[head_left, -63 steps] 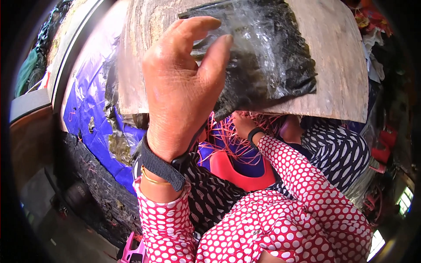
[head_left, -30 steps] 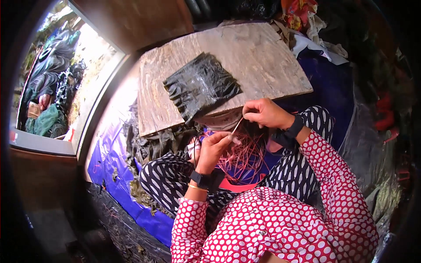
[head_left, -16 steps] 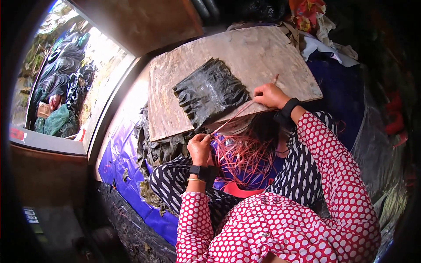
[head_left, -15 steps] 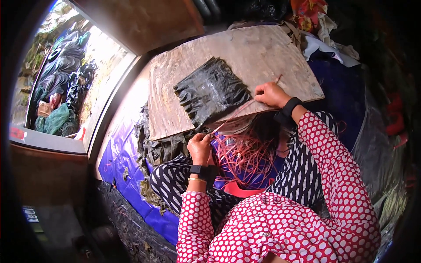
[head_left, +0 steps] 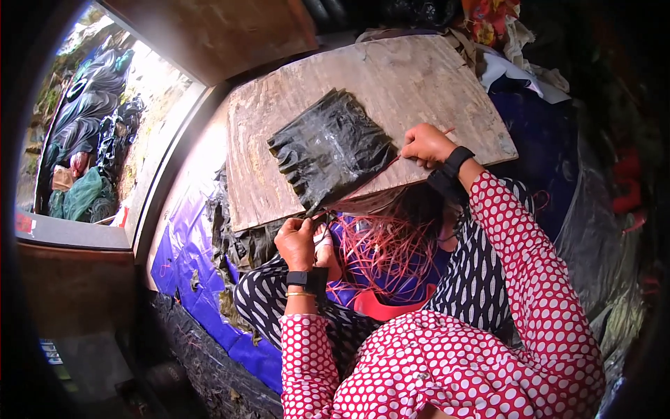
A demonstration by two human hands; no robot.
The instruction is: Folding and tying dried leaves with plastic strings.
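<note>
A stack of dark, crinkled, shiny sheets [head_left: 333, 148] lies on a wooden board [head_left: 433, 77] in front of me. Between my two hands runs a thin reddish strip [head_left: 366, 183], drawn along the stack's near edge. My left hand [head_left: 295, 243] is closed in a pinch on one end, just below the stack's near left corner. Closed on the strip by the stack's right corner is my right hand [head_left: 427, 145], and a short tail sticks out beyond its fingers. What the sheets are made of I cannot tell.
A tangle of loose reddish strips [head_left: 387, 244] lies between my legs, by a red curved rim [head_left: 380, 307]. Blue sheeting [head_left: 181, 244] covers the floor at left, with more dark crumpled sheets [head_left: 255, 244] beside the board. An opening [head_left: 105, 133] at far left shows bundled netting outside.
My left hand has moved left and slightly down, and my right hand slightly up and left. The strip now lies against the stack's near edge.
</note>
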